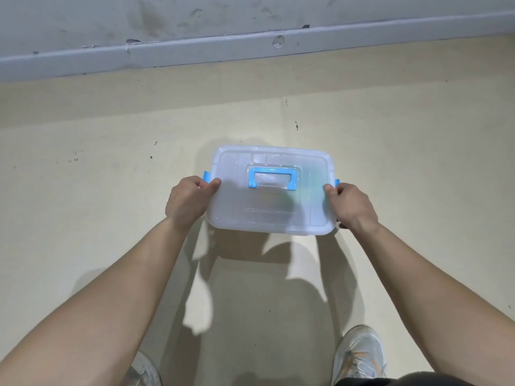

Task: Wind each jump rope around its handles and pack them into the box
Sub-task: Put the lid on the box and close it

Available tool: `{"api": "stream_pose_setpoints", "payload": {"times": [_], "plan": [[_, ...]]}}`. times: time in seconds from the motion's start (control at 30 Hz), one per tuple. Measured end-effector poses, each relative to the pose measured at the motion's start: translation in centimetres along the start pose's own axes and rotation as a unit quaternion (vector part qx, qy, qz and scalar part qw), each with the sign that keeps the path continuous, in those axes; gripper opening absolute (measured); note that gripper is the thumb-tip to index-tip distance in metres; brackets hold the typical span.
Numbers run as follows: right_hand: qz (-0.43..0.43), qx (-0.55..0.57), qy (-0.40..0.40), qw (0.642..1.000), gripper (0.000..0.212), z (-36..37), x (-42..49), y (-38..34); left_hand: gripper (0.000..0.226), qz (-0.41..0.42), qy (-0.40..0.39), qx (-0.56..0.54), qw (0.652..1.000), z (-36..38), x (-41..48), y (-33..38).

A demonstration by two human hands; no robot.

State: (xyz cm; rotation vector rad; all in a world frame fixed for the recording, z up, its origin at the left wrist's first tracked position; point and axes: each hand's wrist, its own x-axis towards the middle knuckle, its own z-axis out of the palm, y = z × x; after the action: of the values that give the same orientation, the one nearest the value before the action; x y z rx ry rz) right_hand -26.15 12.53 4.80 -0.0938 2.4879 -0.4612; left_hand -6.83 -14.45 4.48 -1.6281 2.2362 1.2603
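Our left grip (186,200) and right grip (352,206) clamp opposite ends of the clear lidded storage box (267,215), held between them.

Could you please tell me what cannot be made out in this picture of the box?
- Head view: the contents of the box; its frosted lid blurs them to a greenish smudge.
- Head view: the blue latches; the left hand and right hand cover most of each, so clipped or not is unclear.
- Head view: the shoes, cut off by the bottom edge.
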Motion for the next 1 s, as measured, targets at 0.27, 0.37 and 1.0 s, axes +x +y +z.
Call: {"api": "stream_pose_setpoints", "payload": {"times": [0.27,0.37,1.0], "plan": [[0.109,0.186,-0.025,0.976,0.064,0.4,0.0,-0.3,0.079,-0.069,-0.004,-0.063,0.996,0.6,0.1,0.5],[0.104,0.205,-0.032,0.973,0.058,0.2,0.4,0.0,0.062,-0.058,-0.016,-0.077,0.995,0.5,0.2,0.5],[-0.122,-0.160,0.166,0.965,0.021,1.4,-1.2,-3.5,0.005,0.065,0.145,0.188,0.969,1.7,-0.1,4.8]]}}
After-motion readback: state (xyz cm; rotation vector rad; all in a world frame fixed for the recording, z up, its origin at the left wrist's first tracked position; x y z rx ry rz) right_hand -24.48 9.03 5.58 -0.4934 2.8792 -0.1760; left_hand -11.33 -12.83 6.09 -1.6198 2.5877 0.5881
